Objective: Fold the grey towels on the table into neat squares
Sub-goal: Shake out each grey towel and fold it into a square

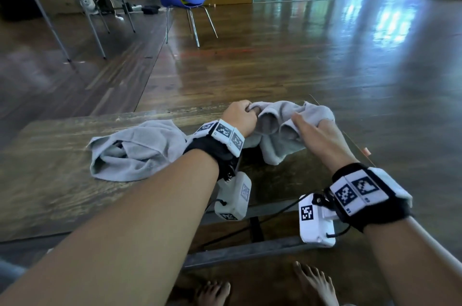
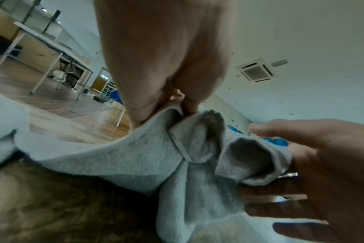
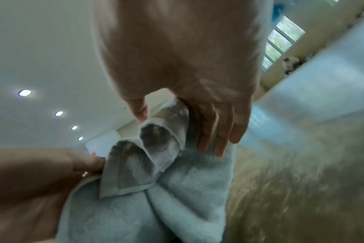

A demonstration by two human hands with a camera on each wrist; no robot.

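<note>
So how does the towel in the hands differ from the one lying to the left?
The held towel is lifted and bunched between the left hand and right hand; the left towel lies crumpled on the table, untouched. Both are grey and unfolded.

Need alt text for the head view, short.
Two bare hands lift a bunched grey towel over a dark wooden table: the left hand pinches an edge, the right hand holds the other side. A second crumpled towel lies to the left.
</note>
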